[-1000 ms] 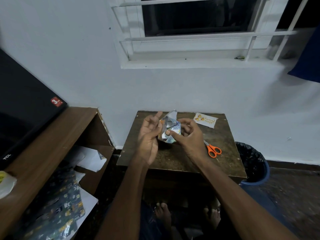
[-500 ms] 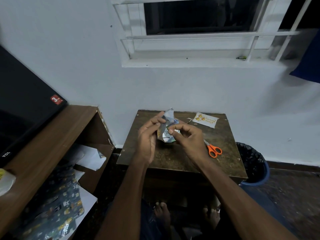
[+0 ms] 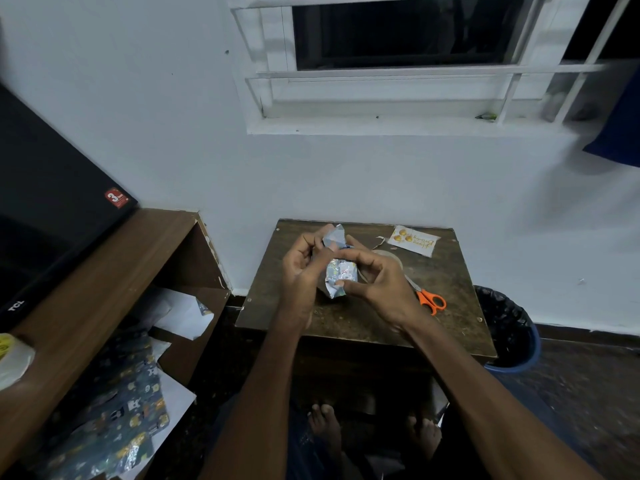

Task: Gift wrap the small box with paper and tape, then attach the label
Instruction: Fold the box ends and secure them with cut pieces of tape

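Note:
Above the small brown table (image 3: 363, 320) I hold the small box (image 3: 341, 275), partly covered in shiny blue patterned wrapping paper. My left hand (image 3: 299, 268) grips its left side, fingers curled over the paper's upstanding top flap. My right hand (image 3: 377, 278) pinches the box from the right, thumb at the lower edge and fingers across the top. The white label (image 3: 414, 240) with orange shapes lies at the table's far right. A clear tape roll (image 3: 393, 261) lies behind my right hand, mostly hidden.
Orange-handled scissors (image 3: 431, 301) lie on the table right of my right hand. A blue bin (image 3: 509, 330) with a black liner stands to the right. A wooden shelf (image 3: 104, 282) at left holds loose wrapping paper (image 3: 121, 414) and white sheets; a dark screen leans above it.
My left hand went from open fingers beside the box to fingers curled onto the paper. My right hand shifted its pinch over the top of the box, which now sits slightly lower.

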